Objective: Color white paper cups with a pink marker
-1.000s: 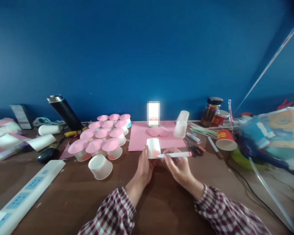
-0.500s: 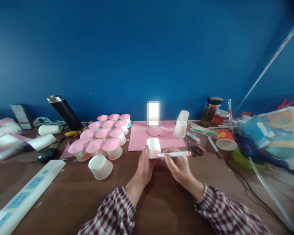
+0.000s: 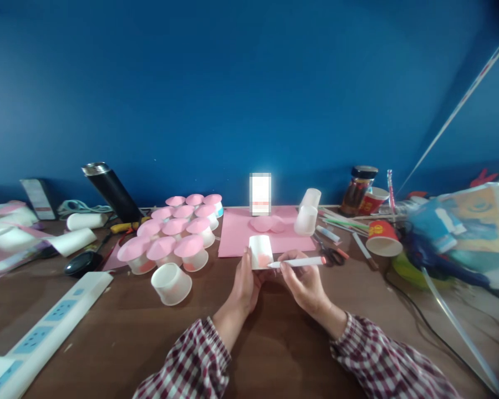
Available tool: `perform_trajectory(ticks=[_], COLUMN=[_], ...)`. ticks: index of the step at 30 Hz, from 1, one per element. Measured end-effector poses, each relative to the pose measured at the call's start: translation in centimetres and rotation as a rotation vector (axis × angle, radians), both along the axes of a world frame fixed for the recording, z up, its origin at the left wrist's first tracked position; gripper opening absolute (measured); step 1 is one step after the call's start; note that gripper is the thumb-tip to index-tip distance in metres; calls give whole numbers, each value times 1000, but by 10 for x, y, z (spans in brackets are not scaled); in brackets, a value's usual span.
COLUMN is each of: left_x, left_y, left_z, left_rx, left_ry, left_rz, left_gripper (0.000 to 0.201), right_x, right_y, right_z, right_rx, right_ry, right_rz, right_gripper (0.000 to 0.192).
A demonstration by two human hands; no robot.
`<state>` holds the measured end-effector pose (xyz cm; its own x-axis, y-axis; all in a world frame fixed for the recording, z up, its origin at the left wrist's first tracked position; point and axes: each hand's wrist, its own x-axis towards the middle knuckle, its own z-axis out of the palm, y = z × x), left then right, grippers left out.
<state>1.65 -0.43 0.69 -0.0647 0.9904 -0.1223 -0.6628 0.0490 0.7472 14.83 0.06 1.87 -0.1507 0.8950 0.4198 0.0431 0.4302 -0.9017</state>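
Observation:
My left hand [image 3: 246,282] is closed around the left side and base of a white paper cup [image 3: 260,246], which is upside down. An orange-pink patch of colour shows low on the cup's wall. In my right hand [image 3: 305,285] a white marker pen [image 3: 301,262] with a red end lies nearly level, its tip at or close to the patch. Behind the cup lies a sheet of pink paper [image 3: 235,233] bearing pink paper rounds [image 3: 261,223]. Another white cup [image 3: 171,284] with an orange mark stands left of my hands.
Several cups topped with pink cones [image 3: 162,248] stand at the left, near a black flask [image 3: 110,191] and a power strip [image 3: 45,338]. Right are stacked cups [image 3: 306,219], scissors [image 3: 331,254], a red cup [image 3: 383,238] and a lidded jar [image 3: 359,190].
The pen tip has shifted very slightly right along the cup's lower edge, and the orange patch looks a little fuller. Both hands keep their hold; the view has barely moved.

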Motion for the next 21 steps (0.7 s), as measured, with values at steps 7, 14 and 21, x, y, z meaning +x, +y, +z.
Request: perform_trajectory(ticks=[7, 14, 21], left_x=[0, 1, 1], left_y=[0, 0, 0], left_z=[0, 4, 2], left_rx=[-11, -25, -5], left_ry=[-5, 1, 6], left_rz=[-2, -3, 1], left_gripper=[47, 52, 48], right_x=[-1, 0, -2], right_y=[0, 3, 0], right_z=[-2, 0, 2], right_rx=[-28, 2, 3], right_ry=[-5, 31, 15], right_rz=[47, -53, -29], right_gripper=[7, 7, 8])
